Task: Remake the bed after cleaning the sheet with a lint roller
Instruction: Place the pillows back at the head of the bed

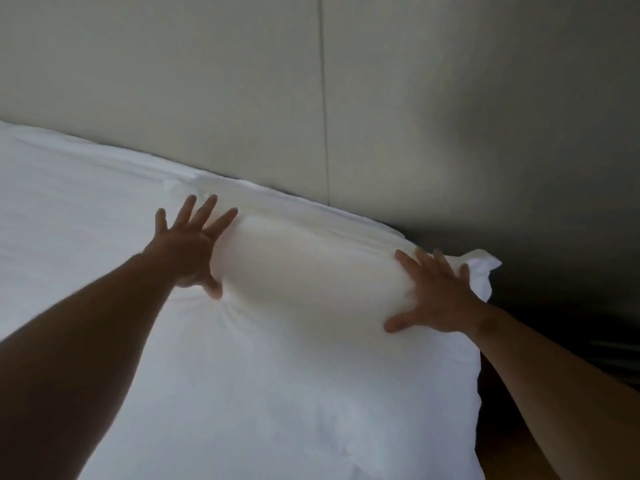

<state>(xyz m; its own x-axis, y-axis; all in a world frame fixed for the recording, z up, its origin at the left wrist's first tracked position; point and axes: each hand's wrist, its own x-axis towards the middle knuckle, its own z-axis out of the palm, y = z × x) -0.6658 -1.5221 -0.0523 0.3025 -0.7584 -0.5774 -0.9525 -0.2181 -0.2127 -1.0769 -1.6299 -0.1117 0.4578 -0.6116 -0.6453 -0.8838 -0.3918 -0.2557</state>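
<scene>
Left hand [188, 245]: fingers spread and straight, palm pressed flat on the white bedding, thumb dug into a crease.
Pillow [304, 271]: white, bulging between the two hands, its far edge against the padded headboard [242, 98] beyond the fingertips.
Sheet [69, 202]: white, running off to the left of the left hand.
Right hand [436, 299]: fingers spread, palm flat on the pillow's right end, near its corner.

pillow [304, 271]: white matt cloth creasing under the fingers [204, 213] | panel [242, 98] beyond the fingertips: showing smooth, matt
</scene>
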